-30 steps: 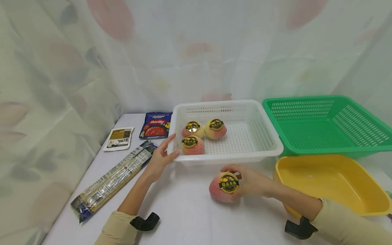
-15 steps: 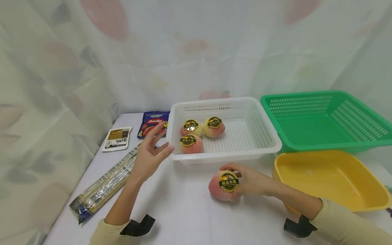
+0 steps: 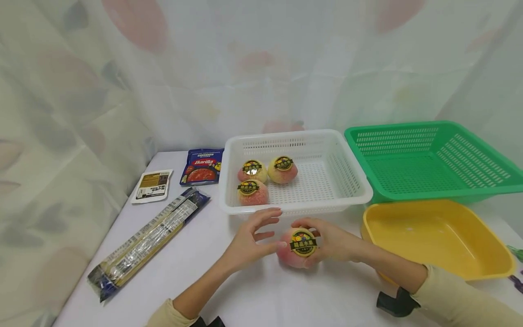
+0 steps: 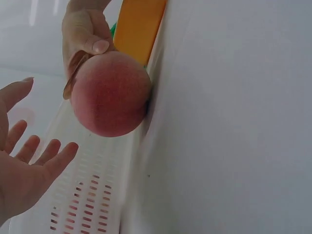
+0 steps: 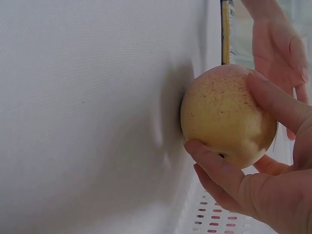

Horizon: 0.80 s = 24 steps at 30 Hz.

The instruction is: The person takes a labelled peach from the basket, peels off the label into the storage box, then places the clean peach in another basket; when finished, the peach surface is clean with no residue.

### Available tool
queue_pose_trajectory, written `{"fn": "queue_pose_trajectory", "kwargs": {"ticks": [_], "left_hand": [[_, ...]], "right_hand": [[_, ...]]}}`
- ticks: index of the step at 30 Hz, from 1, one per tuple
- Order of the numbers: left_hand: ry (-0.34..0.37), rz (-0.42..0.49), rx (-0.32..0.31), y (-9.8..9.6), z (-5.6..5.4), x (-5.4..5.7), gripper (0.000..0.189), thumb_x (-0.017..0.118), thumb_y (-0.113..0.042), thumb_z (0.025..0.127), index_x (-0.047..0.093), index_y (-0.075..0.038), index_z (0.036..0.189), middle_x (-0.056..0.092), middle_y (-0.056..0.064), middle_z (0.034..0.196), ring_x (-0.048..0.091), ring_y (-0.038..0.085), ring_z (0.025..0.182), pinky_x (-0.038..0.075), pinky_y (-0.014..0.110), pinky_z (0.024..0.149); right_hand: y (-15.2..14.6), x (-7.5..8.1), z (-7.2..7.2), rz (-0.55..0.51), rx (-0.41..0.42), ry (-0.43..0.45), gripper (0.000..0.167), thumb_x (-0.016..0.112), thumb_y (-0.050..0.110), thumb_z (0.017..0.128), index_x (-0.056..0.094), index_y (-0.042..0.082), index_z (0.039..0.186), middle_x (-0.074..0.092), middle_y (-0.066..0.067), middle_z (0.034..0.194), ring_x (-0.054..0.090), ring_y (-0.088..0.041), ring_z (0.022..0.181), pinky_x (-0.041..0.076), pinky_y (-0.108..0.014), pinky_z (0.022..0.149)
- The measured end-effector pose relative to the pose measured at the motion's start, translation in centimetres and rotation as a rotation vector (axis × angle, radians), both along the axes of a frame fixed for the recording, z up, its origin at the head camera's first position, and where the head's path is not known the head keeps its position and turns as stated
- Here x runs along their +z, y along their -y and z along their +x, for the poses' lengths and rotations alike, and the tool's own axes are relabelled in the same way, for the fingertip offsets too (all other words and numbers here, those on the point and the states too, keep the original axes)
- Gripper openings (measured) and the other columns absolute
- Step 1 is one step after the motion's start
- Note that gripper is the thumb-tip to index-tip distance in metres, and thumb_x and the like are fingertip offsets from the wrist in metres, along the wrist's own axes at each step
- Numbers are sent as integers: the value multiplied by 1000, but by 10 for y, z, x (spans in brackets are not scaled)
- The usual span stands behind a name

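A pink and yellow peach point(image 3: 289, 252) with a black and gold label sits on the table in front of the white basket point(image 3: 310, 206). My right hand point(image 3: 333, 240) grips it from the right; in the right wrist view its thumb and fingers curl round the yellow side of the peach point(image 5: 226, 117). To the left of the peach is my left hand point(image 3: 251, 240), fingers spread and holding nothing. A gap parts that hand point(image 4: 29, 165) from the peach point(image 4: 111, 95) in the left wrist view. Three more labelled peaches point(image 3: 253, 194) lie in the basket's left part.
Right of the white basket stand a green basket point(image 3: 408, 196) and, nearer, a yellow tub point(image 3: 439, 240). At the left lie a long noodle-like packet point(image 3: 149, 240), a blue Barilla pouch point(image 3: 201, 167) and a small white and brown pouch point(image 3: 153, 186). A patterned curtain point(image 3: 245, 68) hangs behind.
My left hand has let go of the white basket's left corner, drawn back, and moved right to beside the peach. My right hand keeps its grip on the peach in about the same place.
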State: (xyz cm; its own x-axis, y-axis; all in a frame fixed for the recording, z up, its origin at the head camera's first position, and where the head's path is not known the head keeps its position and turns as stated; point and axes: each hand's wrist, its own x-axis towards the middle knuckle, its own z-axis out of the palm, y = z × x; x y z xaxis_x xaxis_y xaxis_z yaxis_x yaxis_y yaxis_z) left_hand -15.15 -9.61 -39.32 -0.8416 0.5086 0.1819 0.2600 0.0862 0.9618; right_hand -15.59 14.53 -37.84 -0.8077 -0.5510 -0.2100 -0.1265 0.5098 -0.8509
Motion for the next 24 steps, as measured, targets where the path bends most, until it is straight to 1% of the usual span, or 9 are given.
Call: {"fn": "queue_pose_trajectory", "kwargs": {"ticks": [2, 6, 8, 11, 19, 24], "left_hand": [[11, -25, 5, -3, 2, -4, 63, 77, -12, 81, 48, -7, 137, 46, 7, 138, 46, 30, 125, 47, 35, 94], [117, -51, -21, -8, 4, -13, 64, 78, -14, 80, 48, -9, 137, 46, 7, 138, 43, 30, 127, 46, 34, 95], [168, -53, -20, -10, 4, -16, 66, 79, -13, 79, 48, -10, 138, 45, 6, 139, 41, 30, 128, 46, 35, 95], [203, -44, -11, -12, 6, -20, 69, 81, -11, 77, 48, -11, 138, 45, 5, 139, 40, 30, 129, 46, 34, 94], [132, -75, 20, -18, 7, -28, 64, 82, -8, 75, 54, -8, 132, 53, 5, 130, 47, 28, 121, 48, 27, 91], [129, -89, 28, -19, 7, -27, 63, 82, -8, 75, 55, -9, 131, 54, 4, 127, 48, 27, 120, 49, 26, 89]], "right_hand": [[0, -1, 0, -4, 5, -7, 77, 87, 12, 67, 49, 9, 134, 54, -1, 127, 46, -32, 117, 38, -53, 99], [-1, -1, 0, -14, 8, -13, 76, 88, 12, 66, 51, 9, 132, 54, -1, 125, 47, -33, 117, 39, -53, 98], [0, -2, 0, -25, 10, -13, 75, 88, 12, 65, 51, 10, 131, 55, -1, 124, 47, -34, 117, 40, -53, 98], [0, -2, 0, -31, 11, -12, 75, 88, 12, 66, 51, 10, 131, 55, 0, 124, 47, -33, 117, 40, -53, 98], [-1, -3, 2, -28, 6, -18, 76, 88, 16, 67, 51, 11, 132, 54, -1, 125, 47, -34, 117, 40, -52, 97], [-5, 4, 3, 14, -33, 50, 85, 87, 23, 68, 43, 12, 140, 48, -7, 133, 44, -37, 122, 43, -50, 96]]}}
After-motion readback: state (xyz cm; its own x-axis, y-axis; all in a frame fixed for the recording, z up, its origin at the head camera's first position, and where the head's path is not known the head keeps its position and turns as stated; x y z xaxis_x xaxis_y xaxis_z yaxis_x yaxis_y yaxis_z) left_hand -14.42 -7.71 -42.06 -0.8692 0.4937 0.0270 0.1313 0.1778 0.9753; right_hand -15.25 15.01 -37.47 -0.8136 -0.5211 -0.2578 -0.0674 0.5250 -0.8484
